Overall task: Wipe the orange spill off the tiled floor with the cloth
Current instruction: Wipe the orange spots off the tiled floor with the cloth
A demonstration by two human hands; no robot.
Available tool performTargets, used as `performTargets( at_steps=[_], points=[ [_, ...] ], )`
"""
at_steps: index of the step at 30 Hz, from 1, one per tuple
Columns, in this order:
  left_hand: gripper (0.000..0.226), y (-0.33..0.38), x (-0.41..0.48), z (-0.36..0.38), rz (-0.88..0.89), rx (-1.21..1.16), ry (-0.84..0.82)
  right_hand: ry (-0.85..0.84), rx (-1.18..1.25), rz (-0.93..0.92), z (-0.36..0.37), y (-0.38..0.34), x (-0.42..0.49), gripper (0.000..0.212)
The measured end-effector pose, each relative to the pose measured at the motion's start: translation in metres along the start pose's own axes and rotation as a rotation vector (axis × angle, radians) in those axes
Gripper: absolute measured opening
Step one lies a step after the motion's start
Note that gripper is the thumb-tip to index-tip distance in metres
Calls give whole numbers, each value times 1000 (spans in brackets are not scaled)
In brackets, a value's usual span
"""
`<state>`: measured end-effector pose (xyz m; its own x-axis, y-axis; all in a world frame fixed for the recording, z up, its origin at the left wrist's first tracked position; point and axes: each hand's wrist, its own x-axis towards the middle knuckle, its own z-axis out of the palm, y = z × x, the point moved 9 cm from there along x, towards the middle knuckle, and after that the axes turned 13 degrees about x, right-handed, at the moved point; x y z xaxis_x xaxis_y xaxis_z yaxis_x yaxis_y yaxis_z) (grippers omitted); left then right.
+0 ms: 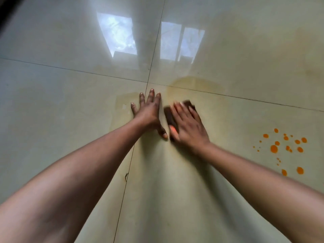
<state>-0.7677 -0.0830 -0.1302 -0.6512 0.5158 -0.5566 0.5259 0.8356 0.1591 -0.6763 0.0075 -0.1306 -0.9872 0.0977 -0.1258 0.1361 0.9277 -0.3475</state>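
Note:
My right hand (188,124) presses flat on a dark brown cloth (170,115) on the glossy tiled floor (70,102); the hand is motion-blurred and covers most of the cloth. My left hand (149,111) lies flat on the tile just left of the cloth, fingers spread, holding nothing. A faint yellowish wet smear (185,85) surrounds and lies beyond the cloth. Several bright orange spill drops (274,149) are scattered on the tile well to the right of my right hand, untouched by the cloth.
Dark grout lines cross just beyond my left fingertips at the joint (147,82). A small dark chip (126,176) marks the near grout line. Window reflections (121,34) shine on the far tiles. A dark edge (5,7) sits at the top left corner.

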Motion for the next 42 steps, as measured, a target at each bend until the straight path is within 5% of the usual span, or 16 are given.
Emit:
performTargets(
  at_steps=[2, 7, 10, 13, 18, 21, 24, 29, 35, 42],
  points=[
    [157, -2, -5, 1, 3, 7, 23, -15, -20, -55, -8, 30, -42, 71],
    [156, -2, 2, 6, 3, 19, 15, 180, 19, 384, -34, 75, 33, 71],
    [156, -2, 0, 4, 2, 27, 12, 51, 12, 110, -6, 9, 10, 70],
    [158, 1, -1, 1, -3, 46, -6, -50, -52, -71, -4, 32, -66, 73],
    [159, 3, -1, -1, -14, 101, -27, 167, 32, 514, -42, 130, -44, 70],
    [153, 10, -5, -8, 14, 194, 12, 136, 26, 304, -19, 82, -73, 71],
    [141, 60, -13, -13, 261, 457, 85, 18, -31, 142, -11, 78, -112, 73],
    [140, 106, -7, 2, 508, 748, -39, 148, -6, 416, -28, 113, -84, 75],
    [139, 112, -10, 5, 431, 620, -91, -65, -161, -125, -21, 101, -165, 71],
    [153, 184, -21, 47, 374, 441, -118, 86, -91, 192, -31, 133, -168, 73]
  ],
)
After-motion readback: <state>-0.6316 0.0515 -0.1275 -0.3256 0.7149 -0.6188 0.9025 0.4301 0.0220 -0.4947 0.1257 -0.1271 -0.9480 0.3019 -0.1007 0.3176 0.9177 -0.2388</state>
